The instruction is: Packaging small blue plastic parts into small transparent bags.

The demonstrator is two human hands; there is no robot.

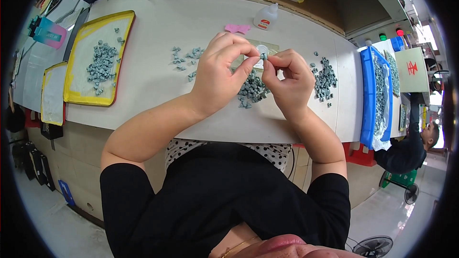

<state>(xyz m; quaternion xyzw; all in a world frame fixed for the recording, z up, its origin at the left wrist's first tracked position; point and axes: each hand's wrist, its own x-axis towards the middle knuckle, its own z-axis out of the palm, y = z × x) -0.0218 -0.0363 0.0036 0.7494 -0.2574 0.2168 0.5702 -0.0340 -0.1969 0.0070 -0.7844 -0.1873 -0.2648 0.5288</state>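
Note:
My left hand (221, 74) and my right hand (286, 79) meet above the white table (158, 81). Between their fingertips they pinch one small grey-green piece (263, 56). Under the hands lies a pile of the same grey-green pieces (252, 91). A second pile (325, 79) sits just right of my right hand, and a loose scatter (184, 57) lies left of my left hand. A small clear round dish (261, 49) rests on a film sheet behind the fingertips.
A yellow-rimmed tray (122, 24) with grey pieces lies at the left, a second one (52, 93) beyond it. A white glue bottle (266, 17) and a pink scrap (237, 28) stand at the back. A blue tray (367, 91) is at the right. A person (411, 145) sits further right.

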